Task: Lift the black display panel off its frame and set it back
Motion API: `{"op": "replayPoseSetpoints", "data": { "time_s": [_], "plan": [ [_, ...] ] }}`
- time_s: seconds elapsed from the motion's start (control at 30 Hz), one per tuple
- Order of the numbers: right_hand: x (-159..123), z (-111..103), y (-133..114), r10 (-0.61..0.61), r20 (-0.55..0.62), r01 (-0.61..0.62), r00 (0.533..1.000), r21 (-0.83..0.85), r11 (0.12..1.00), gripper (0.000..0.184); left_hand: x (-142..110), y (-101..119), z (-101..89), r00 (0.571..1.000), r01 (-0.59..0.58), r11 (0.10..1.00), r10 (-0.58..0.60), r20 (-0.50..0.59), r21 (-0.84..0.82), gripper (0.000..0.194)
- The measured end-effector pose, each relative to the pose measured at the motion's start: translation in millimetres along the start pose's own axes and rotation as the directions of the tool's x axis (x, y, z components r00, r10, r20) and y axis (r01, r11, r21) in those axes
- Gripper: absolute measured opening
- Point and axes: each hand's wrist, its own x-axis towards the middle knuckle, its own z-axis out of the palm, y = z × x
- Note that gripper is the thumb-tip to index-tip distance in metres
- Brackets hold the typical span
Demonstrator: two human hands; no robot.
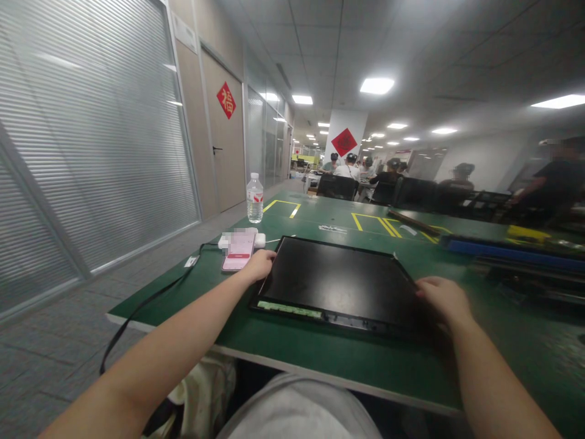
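A black LCD screen panel (338, 277) lies face up on the green table (301, 341) in front of me. A green circuit strip (289, 309) runs along part of its near edge. My left hand (261, 266) grips the panel at its left edge, fingertips curled over the frame. At the right edge, my right hand (444, 299) holds the panel too, thumb on top and the other fingers partly hidden. Just beyond my left hand lies a phone (238, 253) with a lit screen.
A water bottle (255, 200) stands at the far left, near a white power strip (260, 239) with a black cable (150, 299). Yellow tape (365, 219) marks the tabletop. Long blue and dark bars (507, 249) lie at the right. Several people sit in the background; one stands at right.
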Motion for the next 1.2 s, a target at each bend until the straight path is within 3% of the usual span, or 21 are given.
{"op": "replayPoseSetpoints", "data": {
  "time_s": [0.3,0.57,0.73,0.83,0.93,1.03,1.2],
  "plan": [
    [2,1,2,-0.038,-0.038,0.037,0.999,-0.009,0.999,0.028,-2,4,-1.2,0.997,0.062,0.997,-0.063,-0.037,-0.036,0.045],
    [4,2,6,-0.014,-0.009,0.014,1.000,0.019,1.000,0.028,-1,0,2.8,0.991,0.103,0.934,-0.125,-0.043,-0.343,0.039],
    [8,4,9,-0.045,-0.021,0.045,0.999,0.010,0.999,0.029,-1,8,-0.4,0.980,0.154,0.796,-0.199,-0.012,-0.586,0.036],
    [9,5,10,-0.051,-0.021,0.051,0.998,0.003,0.999,0.031,-3,16,-2.9,0.981,0.148,0.589,-0.190,0.042,-0.794,0.036],
    [9,5,10,-0.051,-0.024,0.051,0.998,-0.008,0.999,0.031,-6,22,-3.7,0.993,0.116,0.406,-0.077,0.092,-0.906,0.036],
    [8,5,10,-0.050,-0.020,0.050,0.999,-0.002,0.999,0.031,-9,22,-2.1,0.986,0.166,0.359,-0.088,0.144,-0.918,0.042],
    [8,4,10,-0.043,-0.022,0.043,0.999,0.024,0.999,0.030,-9,20,1.8,0.968,0.230,0.377,-0.183,0.171,-0.897,0.050]
  ]
}}
